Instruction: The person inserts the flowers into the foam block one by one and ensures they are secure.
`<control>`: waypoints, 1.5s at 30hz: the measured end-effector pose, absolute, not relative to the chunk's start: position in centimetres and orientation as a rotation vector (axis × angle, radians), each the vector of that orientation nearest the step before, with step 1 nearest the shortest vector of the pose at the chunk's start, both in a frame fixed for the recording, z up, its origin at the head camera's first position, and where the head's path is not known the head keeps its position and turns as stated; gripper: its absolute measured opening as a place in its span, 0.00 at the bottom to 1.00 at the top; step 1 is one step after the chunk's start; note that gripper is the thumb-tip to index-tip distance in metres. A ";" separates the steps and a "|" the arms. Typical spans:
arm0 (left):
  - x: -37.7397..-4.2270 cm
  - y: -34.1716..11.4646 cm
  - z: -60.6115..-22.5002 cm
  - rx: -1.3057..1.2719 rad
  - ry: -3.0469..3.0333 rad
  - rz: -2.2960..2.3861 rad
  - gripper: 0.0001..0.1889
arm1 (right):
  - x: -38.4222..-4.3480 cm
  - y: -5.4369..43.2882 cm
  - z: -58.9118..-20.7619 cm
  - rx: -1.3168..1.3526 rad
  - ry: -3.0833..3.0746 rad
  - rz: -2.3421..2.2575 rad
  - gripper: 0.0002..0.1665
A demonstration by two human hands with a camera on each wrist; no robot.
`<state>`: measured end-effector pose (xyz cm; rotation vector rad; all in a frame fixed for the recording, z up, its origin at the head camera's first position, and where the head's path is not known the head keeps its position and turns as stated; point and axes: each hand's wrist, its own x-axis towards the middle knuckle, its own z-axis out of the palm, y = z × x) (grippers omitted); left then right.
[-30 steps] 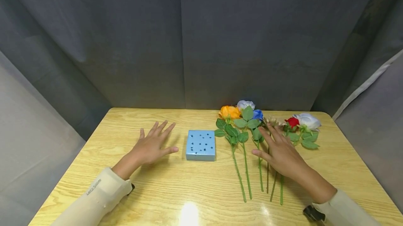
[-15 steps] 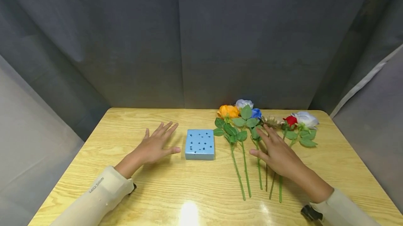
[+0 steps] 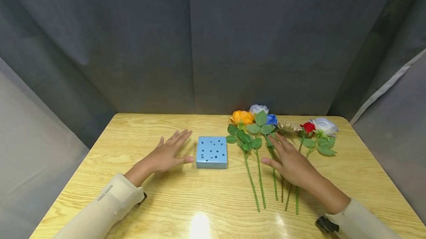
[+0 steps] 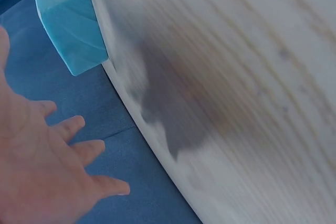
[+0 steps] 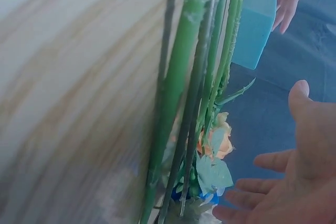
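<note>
As the left grip [image 3: 166,157] crept right over the last second, fingers spread and released, its thumb came just beside the holed blue block [image 3: 211,152], unmoved on the counter [image 3: 163,211]. Next right: orange flower [image 3: 242,117], pale flower [image 3: 258,110], blue flower [image 3: 271,120], heads bunched, leaves [image 3: 231,139] crowding the block's right edge. Right grip [image 3: 293,163], also released, had edged left above the stems [image 3: 275,181], hiding parts of them. Tan flower [image 3: 287,128] lay just past its fingertips; red flower [image 3: 307,127] and white flower [image 3: 324,126] sat far right, unmoved. Gray curtain [image 3: 133,46] walled off the counter's back edge.
</note>
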<state>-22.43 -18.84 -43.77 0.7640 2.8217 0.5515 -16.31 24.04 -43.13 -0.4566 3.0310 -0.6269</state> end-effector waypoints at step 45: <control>-23.7 -16.9 -45.1 0.776 2.576 0.771 0.55 | -15.8 20.8 -43.7 -0.515 2.909 -0.870 0.51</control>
